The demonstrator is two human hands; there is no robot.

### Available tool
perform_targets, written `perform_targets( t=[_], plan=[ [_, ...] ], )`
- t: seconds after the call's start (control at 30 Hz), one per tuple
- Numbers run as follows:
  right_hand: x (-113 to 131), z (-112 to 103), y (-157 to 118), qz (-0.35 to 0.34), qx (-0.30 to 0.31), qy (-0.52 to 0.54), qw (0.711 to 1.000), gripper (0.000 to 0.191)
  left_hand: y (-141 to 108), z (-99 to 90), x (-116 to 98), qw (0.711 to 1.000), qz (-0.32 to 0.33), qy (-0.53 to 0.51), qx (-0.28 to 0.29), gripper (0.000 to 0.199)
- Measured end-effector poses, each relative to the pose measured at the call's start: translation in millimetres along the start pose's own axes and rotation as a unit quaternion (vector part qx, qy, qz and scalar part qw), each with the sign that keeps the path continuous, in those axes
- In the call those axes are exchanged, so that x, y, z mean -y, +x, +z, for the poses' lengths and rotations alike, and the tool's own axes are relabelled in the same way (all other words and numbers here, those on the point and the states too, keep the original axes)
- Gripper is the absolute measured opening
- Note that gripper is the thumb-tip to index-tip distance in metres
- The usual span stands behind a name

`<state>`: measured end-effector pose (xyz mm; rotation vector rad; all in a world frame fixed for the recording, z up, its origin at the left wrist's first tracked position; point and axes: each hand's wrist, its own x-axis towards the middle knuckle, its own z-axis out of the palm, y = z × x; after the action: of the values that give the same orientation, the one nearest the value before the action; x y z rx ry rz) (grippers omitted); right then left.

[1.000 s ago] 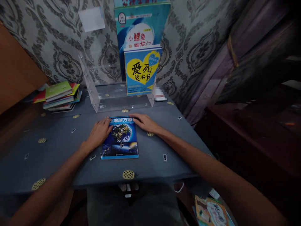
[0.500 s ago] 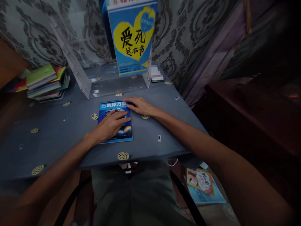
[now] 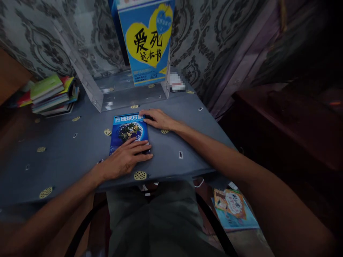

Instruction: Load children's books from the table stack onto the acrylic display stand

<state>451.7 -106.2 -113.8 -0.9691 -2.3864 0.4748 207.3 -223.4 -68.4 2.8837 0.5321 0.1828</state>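
The cloth-covered table is the broadest thing here, running out on both sides of the clear stand; if the cloth were dragged under a pressing palm, everything on it could shift. To the left of the stand sits a stack of books, its edges uneven, so a knock from the left forearm might send the upper ones sliding. Well below the stand and off to its right, picture books lie on the floor, likely to be trodden on. At the stand's right end an upright book with a yellow heart stands tall, and a jolt to the stand could tip it. The globe-covered book lies flat in front of the stand, apart from it; too strong a pull away from the stand could carry it over the table's near edge. The left hand lies spread across the book's end farther from the stand, gripping nothing. The right hand, smaller in view, is loose too, fingertips at the book's right corner nearest the stand; uneven pressure there might twist the book or crease its cover.
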Motion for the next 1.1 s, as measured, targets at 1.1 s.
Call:
perform_targets(
  t=[1.1],
  plan=[
    [79, 22, 2, 0.061, 0.041, -0.099, 0.992, 0.069, 29, 2.7, 98, 0.945, -0.263, 0.109, -0.160, 0.037]
  ],
)
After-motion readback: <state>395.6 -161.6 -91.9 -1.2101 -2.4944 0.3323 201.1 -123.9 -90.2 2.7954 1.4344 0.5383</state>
